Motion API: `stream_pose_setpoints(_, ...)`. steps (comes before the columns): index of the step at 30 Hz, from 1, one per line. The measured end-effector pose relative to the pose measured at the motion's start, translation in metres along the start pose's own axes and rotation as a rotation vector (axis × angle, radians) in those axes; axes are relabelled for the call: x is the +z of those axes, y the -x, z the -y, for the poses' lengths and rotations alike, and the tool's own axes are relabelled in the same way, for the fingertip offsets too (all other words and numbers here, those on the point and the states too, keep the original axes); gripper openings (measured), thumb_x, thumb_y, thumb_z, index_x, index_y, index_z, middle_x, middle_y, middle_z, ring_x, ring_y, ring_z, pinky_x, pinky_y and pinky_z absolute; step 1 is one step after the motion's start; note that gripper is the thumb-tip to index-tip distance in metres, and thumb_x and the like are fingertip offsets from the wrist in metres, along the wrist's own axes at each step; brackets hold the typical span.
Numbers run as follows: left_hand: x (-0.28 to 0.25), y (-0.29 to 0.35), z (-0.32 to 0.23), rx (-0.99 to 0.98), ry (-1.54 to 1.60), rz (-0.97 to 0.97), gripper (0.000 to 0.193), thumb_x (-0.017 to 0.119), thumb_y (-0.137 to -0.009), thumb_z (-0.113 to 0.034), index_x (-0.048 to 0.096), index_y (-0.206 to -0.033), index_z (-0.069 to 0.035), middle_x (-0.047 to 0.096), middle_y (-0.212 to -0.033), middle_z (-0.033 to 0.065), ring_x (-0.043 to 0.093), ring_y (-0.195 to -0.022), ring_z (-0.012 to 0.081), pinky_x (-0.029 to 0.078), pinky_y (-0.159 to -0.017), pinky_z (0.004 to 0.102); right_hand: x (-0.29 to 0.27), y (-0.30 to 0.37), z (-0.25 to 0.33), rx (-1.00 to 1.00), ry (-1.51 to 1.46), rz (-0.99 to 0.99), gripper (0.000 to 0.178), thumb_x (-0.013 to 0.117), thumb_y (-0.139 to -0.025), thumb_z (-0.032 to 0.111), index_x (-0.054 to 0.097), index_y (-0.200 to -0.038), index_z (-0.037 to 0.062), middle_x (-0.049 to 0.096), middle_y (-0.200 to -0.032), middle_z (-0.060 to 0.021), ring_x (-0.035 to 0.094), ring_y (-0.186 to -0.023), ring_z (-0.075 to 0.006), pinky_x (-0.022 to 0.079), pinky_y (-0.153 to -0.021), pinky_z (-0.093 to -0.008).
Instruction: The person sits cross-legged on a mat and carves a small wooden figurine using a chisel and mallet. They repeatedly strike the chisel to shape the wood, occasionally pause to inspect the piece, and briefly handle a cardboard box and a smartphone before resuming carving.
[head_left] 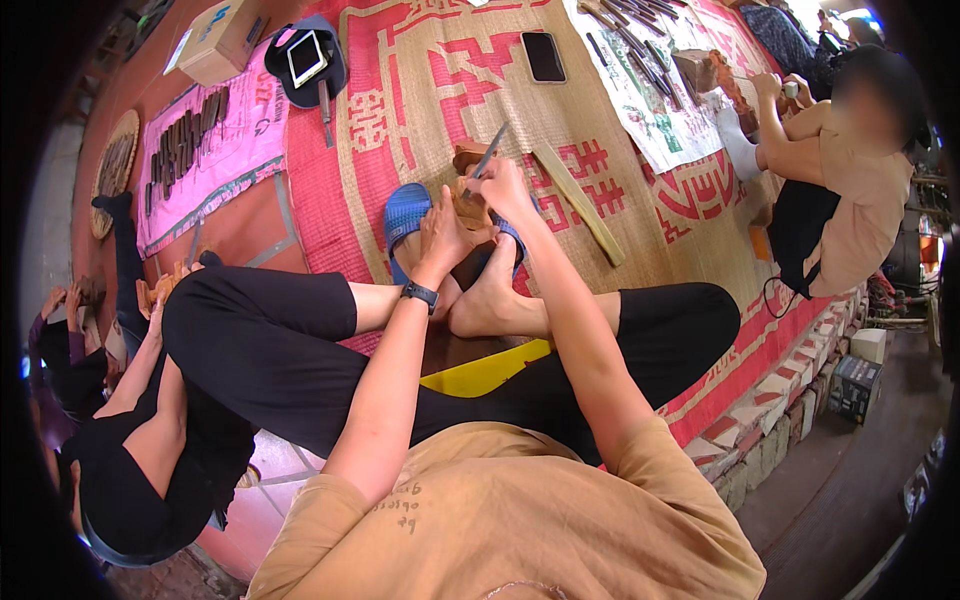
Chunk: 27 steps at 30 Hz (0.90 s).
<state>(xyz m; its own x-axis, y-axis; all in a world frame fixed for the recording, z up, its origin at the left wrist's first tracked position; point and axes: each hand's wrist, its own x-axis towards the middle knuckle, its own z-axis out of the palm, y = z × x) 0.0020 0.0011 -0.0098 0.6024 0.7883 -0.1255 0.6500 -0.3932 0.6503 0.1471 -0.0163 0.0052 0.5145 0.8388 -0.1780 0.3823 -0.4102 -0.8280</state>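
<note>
My left hand (445, 235) is closed around a brown wooden carving (472, 210), steadying it between my feet. Above it, my right hand (503, 190) grips a slim grey metal tool (491, 150), slanting with one end up and away from me. I cannot make out whether it is a file or a chisel. The tool's lower end meets the wood near my left fingers. Blue slippers (404, 222) are on my feet, on either side of the carving. My hands partly hide the wood, so its shape does not fully show.
A wooden stick (578, 207) and a phone (543, 57) lie on the red and tan mat. Carving tools lie on a white sheet (660, 130) and a pink sheet (240, 165). A cap (335, 85) holds another phone. Co-workers sit at left and right; a cardboard box (222, 45) stands behind.
</note>
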Motion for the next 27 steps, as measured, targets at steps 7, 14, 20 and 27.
stream_pose_setpoints(7,0.001,0.004,0.003,-0.012,-0.002,0.0,0.125,0.081,-0.056,-0.06,0.026,-0.137,0.017,0.051,-0.125,0.0319,0.052,-0.116,0.0404,0.041,-0.099,0.0419,0.001,-0.002,0.004,0.014,0.06,-0.065,0.019,0.075,-0.068,0.021,0.07,-0.075,0.0036,0.068,-0.071,-0.0148,0.068,-0.07,-0.0282,0.051,-0.064,-0.0383)
stream_pose_setpoints(14,0.005,0.0,0.003,-0.013,0.022,-0.007,0.128,0.081,-0.053,-0.06,0.024,-0.138,0.017,0.05,-0.126,0.0332,0.049,-0.119,0.0412,0.04,-0.101,0.0433,0.007,-0.006,-0.001,-0.003,0.122,-0.18,0.015,0.07,-0.067,0.015,0.07,-0.076,0.0022,0.067,-0.066,-0.0133,0.068,-0.067,-0.0243,0.053,-0.064,-0.038)
stream_pose_setpoints(20,0.006,0.0,0.014,0.013,0.06,0.026,0.131,0.08,-0.054,-0.063,0.022,-0.138,0.019,0.048,-0.128,0.0337,0.05,-0.118,0.0423,0.04,-0.1,0.0439,0.0,0.024,0.009,-0.015,-0.006,0.028,0.023,0.073,-0.07,0.018,0.066,-0.086,0.0024,0.065,-0.067,-0.011,0.063,-0.064,-0.0216,0.048,-0.061,-0.0366)
stream_pose_setpoints(27,-0.004,-0.002,-0.003,-0.03,-0.006,0.087,0.13,0.081,-0.055,-0.06,0.021,-0.137,0.021,0.048,-0.128,0.0346,0.048,-0.122,0.0408,0.041,-0.101,0.0393,0.008,0.015,-0.039,-0.05,-0.257,0.044,0.014,0.069,-0.073,0.006,0.063,-0.085,0.0006,0.065,-0.072,-0.0058,0.061,-0.065,-0.0126,0.048,-0.058,-0.0305)
